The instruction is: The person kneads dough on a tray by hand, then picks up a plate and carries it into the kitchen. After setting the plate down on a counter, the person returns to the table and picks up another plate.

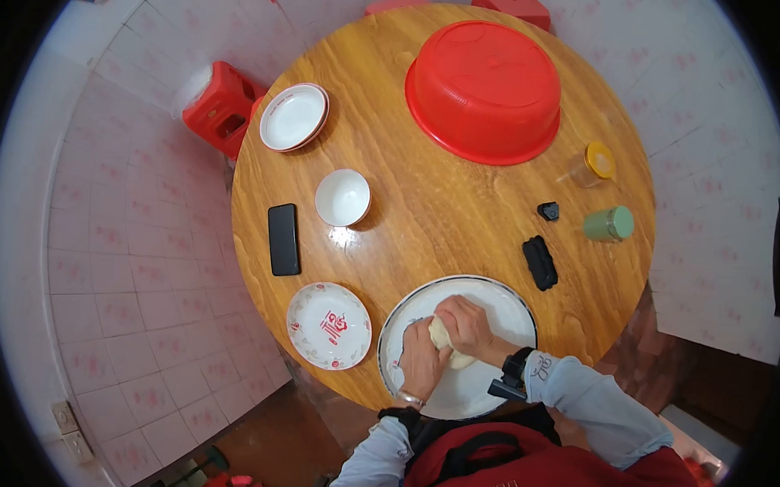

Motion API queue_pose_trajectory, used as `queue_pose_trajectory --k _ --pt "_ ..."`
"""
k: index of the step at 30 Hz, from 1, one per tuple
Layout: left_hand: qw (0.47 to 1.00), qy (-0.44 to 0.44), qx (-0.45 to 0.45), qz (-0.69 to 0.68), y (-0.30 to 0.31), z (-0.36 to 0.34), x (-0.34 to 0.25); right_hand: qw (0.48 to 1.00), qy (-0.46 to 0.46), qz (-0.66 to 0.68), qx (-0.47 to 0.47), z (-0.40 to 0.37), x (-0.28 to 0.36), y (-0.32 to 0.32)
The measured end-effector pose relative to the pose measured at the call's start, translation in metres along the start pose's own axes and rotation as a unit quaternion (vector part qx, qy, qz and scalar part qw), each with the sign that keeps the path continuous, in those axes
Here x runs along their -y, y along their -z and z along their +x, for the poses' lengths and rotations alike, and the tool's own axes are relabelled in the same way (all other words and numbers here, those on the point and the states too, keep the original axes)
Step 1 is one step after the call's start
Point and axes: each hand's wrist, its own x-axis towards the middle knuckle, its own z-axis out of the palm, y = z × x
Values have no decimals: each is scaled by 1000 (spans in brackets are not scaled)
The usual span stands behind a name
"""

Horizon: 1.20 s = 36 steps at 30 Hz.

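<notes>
A pale lump of dough [440, 333] lies in a large white enamel tray [497, 389] with a dark rim, at the table's near edge. My left hand [422, 358] wraps round the dough's left side. From the upper right, my right hand [467, 325] is closed over it, fingers curled. Between and below the two hands some dough shows; the rest is hidden under them. Left of the tray sits a white plate [309, 348] with a red character and floral pattern.
On the round wooden table [395, 89] are an upturned red basin [490, 84], stacked white dishes [293, 118], a white bowl [343, 197], a black phone [284, 240], a yellow-lidded jar [592, 165], a green container [608, 224] and two small black objects [540, 262]. Red stools [219, 109] stand beyond.
</notes>
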Motion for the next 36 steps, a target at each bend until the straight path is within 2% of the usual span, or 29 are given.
queue_pose_trajectory --k 4,7,11,14,15,16,17,18,19,20,21,22,23,24,25,27,29,32,36 --pt "999 38 3 30 -6 29 8 999 -24 -37 -27 19 -19 -11" --pt "997 34 4 65 -7 37 14 997 -43 -57 -1 25 -23 -11" --pt "998 21 -16 64 -5 36 10 996 -50 -69 -13 24 -26 -12" --pt "999 16 17 35 4 24 18 988 -153 25 -8 14 -24 -11" --pt "999 -45 15 -6 7 15 22 988 -152 25 -8 10 -18 -5" --pt "993 -105 11 -48 8 6 25 977 -193 94 13 4 -12 3" --pt "993 -103 12 -48 8 -7 29 958 -235 163 34 -3 -6 9" --pt "979 -47 55 -191 12 -19 28 957 -236 164 34 -8 -1 13" --pt "939 9 96 -329 16 -26 27 952 -253 163 51 -12 3 17" --pt "911 73 129 -386 22 -33 27 947 -269 162 69 -17 8 20" --pt "911 73 129 -385 19 -39 27 941 -285 162 87 -21 13 23" --pt "939 66 105 -320 14 -46 26 941 -285 163 86 -25 22 24" --pt "963 58 79 -252 12 -50 27 979 -174 67 87 -29 33 22" --pt "982 9 64 -180 17 -51 23 994 -59 -31 86 -34 41 22" --pt "982 10 64 -179 19 -54 24 994 -59 -30 86 -40 46 23" --pt "987 -59 91 -119 18 -63 28 988 52 -100 102 -53 48 28" --pt "979 -25 125 -159 15 -71 25 987 77 -95 105 -68 43 27" --pt "992 -82 72 -70 2 -79 16 984 103 -101 102 -71 35 24" --pt "998 -49 44 -22 -7 -73 5 986 86 -113 84 -69 24 13"
